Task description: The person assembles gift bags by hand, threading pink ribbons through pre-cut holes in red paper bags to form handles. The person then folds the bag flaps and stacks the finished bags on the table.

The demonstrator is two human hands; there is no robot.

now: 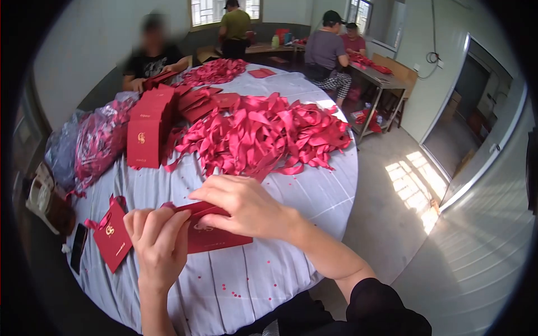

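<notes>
A flat red paper bag (216, 239) with a gold emblem lies low over the cloth in front of me. My left hand (158, 239) grips its left top corner, the fingers bent together. My right hand (238, 203) closes on the upper edge with thumb and fingers, partly hiding the emblem. A bit of pink ribbon shows beside the left fingertips. To the left lies another red bag (114, 238) with a ribbon bow at its top. Beyond my hands spreads a large heap of pink-red ribbons (252, 134).
Stacked red bags (147, 134) stand beside the ribbon heap. Plastic sacks (101, 140), a phone (79, 248) and a brown container (56, 207) line the left side. Red paper dots speckle the tablecloth (302, 224). Across the table a person (154, 61) handles red pieces; others work farther back.
</notes>
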